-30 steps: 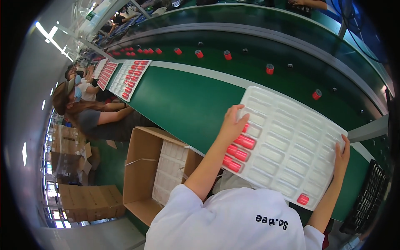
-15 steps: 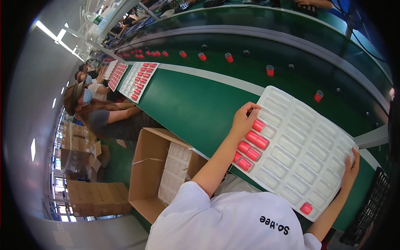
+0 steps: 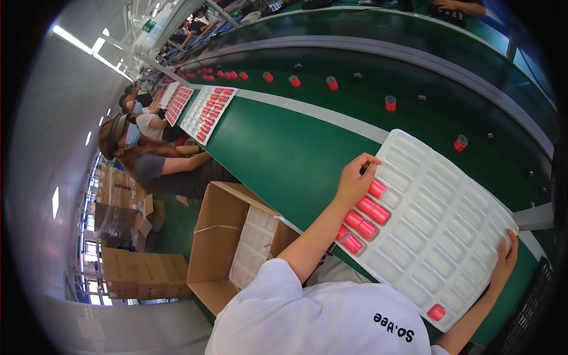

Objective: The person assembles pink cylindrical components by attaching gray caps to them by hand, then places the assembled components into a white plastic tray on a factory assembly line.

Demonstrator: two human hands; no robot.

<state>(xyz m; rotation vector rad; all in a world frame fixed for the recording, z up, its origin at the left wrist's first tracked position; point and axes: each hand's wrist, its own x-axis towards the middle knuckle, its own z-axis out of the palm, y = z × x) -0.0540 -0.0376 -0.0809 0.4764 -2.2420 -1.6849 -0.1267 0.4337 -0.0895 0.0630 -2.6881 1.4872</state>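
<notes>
A white plastic tray (image 3: 408, 228) with rows of oblong pockets lies on the green bench in front of me. Its left side holds several small red cylinders (image 3: 374, 210), and one more red cylinder (image 3: 436, 312) sits in the near right corner. At the left edge, my left hand (image 3: 357, 178) pinches the tray's rim, beside the farthest of the left-hand cylinders. My right hand (image 3: 504, 261) grips the opposite rim, fingers over the edge and the palm partly hidden. Most of the other pockets hold no cylinder.
Beyond the bench, a dark green conveyor (image 3: 361, 106) carries spaced red cylinders and small dark pieces. Farther left lies a partly filled tray (image 3: 208, 112), near a seated co-worker (image 3: 154, 157). An open carton (image 3: 204, 257) with white trays stands left; a black crate (image 3: 526, 302) is at right.
The whole view has shifted slightly, so the scene appears a little farther right and lower. Both hands keep their hold on the tray's edges.
</notes>
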